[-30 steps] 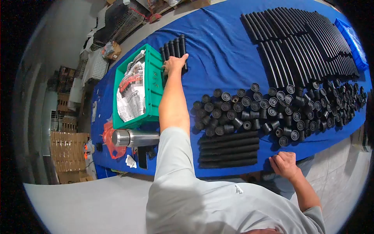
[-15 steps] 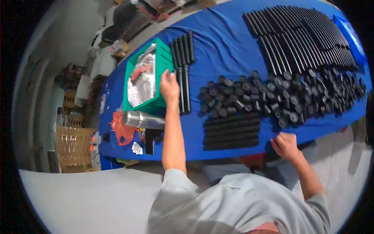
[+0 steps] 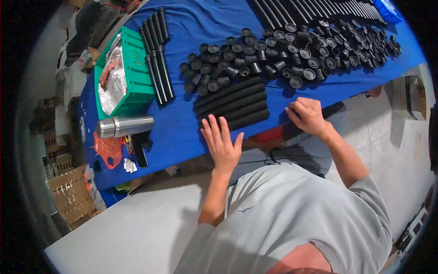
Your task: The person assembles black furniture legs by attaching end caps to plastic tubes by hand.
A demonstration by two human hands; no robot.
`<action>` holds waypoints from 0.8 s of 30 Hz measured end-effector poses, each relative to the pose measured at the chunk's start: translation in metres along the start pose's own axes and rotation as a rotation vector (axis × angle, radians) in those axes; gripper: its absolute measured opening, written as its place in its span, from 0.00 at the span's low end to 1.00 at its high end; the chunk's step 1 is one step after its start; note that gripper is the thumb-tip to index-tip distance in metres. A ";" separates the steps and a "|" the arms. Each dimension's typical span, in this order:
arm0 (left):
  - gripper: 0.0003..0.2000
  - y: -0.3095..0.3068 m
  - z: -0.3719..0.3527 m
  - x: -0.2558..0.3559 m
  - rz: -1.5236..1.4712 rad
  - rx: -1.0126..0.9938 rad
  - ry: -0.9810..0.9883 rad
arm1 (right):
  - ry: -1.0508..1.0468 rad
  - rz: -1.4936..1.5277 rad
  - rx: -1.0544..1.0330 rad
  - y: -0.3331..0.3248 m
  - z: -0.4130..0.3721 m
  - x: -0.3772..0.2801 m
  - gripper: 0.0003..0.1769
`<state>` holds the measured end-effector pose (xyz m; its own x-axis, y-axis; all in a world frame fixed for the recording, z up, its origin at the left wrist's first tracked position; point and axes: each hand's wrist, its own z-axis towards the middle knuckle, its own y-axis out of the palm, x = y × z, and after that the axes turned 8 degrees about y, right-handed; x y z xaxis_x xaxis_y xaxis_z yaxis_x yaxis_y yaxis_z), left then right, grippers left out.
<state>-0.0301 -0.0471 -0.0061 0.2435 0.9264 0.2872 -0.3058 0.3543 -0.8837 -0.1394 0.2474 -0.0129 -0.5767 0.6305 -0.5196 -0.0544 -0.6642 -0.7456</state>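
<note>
My left hand (image 3: 222,144) lies flat with its fingers spread, fingertips at the lower left end of a row of black foam-like sleeves (image 3: 235,102). Near the table's front edge, to the right of the sleeves, my right hand (image 3: 308,114) is closed with its fingers curled in; what they hold, if anything, is hidden. Beyond both hands spreads a heap of black round caps (image 3: 295,82), some showing ringed faces and some lying on their sides. Several glossy black tubes (image 3: 159,73) lie to the left, beside a green crate (image 3: 139,80).
Rows of long black tubes (image 3: 292,11) lie at the far side of the blue-covered table (image 3: 191,36), near a blue tray (image 3: 388,11). On the left are a steel flask (image 3: 127,126), a phone (image 3: 140,153) and a red plastic bag (image 3: 108,148). A carton (image 3: 408,98) stands beyond the right edge.
My left hand has moved from the green crate's side back to the black sleeves, its fingers now spread. My right hand stays closed by the table edge. The view has shifted.
</note>
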 end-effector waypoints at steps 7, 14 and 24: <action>0.25 0.007 -0.019 0.000 -0.025 0.063 0.130 | 0.076 -0.092 0.097 -0.016 -0.013 -0.015 0.10; 0.22 0.008 -0.008 -0.006 -0.056 0.089 0.177 | 0.105 -0.049 0.096 -0.023 0.044 -0.045 0.14; 0.18 0.020 -0.010 -0.011 -0.048 0.229 0.183 | -0.316 -0.065 -0.288 0.063 0.235 -0.100 0.24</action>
<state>-0.0299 -0.0515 -0.0302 0.4181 0.8769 0.2373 -0.4847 0.4363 -0.7581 -0.2767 0.0484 0.0900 -0.8034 0.4837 -0.3473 0.1044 -0.4597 -0.8819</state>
